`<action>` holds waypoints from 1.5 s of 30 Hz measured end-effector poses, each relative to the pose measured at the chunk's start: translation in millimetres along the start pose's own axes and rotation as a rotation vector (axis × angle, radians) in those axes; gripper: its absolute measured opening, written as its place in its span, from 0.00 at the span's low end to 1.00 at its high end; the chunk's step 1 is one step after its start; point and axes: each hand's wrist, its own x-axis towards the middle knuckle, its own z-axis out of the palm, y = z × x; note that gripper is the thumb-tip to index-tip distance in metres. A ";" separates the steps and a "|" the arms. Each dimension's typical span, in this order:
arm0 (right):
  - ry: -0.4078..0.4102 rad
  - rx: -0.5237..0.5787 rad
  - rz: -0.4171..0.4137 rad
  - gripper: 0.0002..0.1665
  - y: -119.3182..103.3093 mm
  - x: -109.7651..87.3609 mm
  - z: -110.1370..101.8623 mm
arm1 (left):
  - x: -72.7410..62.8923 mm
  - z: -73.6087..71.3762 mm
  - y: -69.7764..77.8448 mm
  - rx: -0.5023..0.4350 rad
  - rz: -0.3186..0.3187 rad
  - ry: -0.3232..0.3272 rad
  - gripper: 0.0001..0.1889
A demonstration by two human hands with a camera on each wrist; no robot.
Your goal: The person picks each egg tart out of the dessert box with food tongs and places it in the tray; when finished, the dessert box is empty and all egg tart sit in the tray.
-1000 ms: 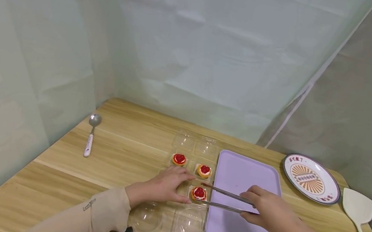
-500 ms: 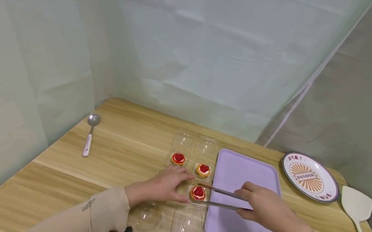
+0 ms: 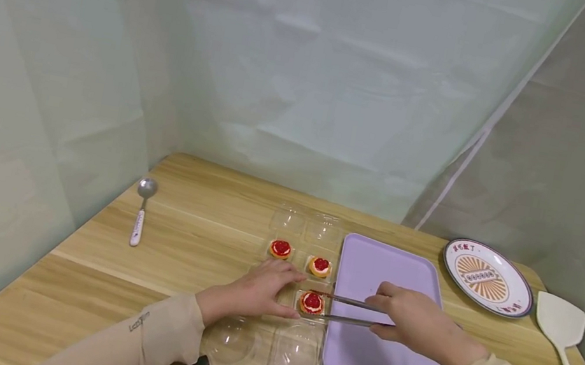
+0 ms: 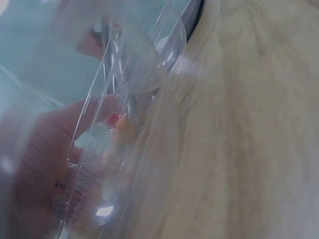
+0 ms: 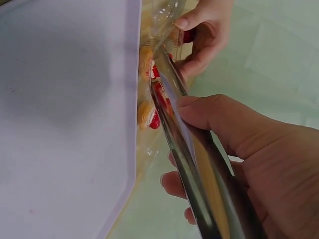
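Observation:
My right hand (image 3: 417, 323) holds a pair of metal tongs (image 3: 350, 321) over the purple tray (image 3: 369, 363). The tongs' arms reach left and stand apart on either side of a small tart (image 3: 312, 302) with red topping and white cream. That tart sits in a clear plastic box (image 3: 325, 289), held at its near and far sides by the thumb and index finger of my left hand (image 3: 259, 290). In the right wrist view the tongs (image 5: 174, 134) extend toward the tarts. Clear plastic overlaps my left hand (image 4: 40, 159) in the left wrist view.
Two more tarts, one right (image 3: 319, 267) and one left (image 3: 280, 249), sit in clear boxes farther back. A clear domed box (image 3: 297, 352) stands nearer. A patterned plate (image 3: 487, 278) and white spatula (image 3: 561, 321) lie right, a spoon (image 3: 141, 212) left.
My right hand has moved slightly left, bringing the tongs' tips farther along both sides of the front tart. My left hand has stayed in place at the box.

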 end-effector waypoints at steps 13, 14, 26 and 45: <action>0.036 -0.025 -0.019 0.17 -2.0 -2.2 -0.4 | 0.0 0.4 -0.1 0.017 0.016 0.017 0.38; 0.034 -0.026 -0.017 0.17 -2.1 -2.5 -0.2 | 0.0 0.3 0.1 0.016 0.016 0.016 0.38; 0.091 0.013 0.015 0.18 1.4 -12.4 -1.3 | -0.4 -1.4 2.0 0.020 0.000 -0.004 0.38; 0.262 0.001 0.083 0.24 7.1 -44.7 -8.7 | -0.9 -0.4 1.4 0.038 0.007 -0.001 0.37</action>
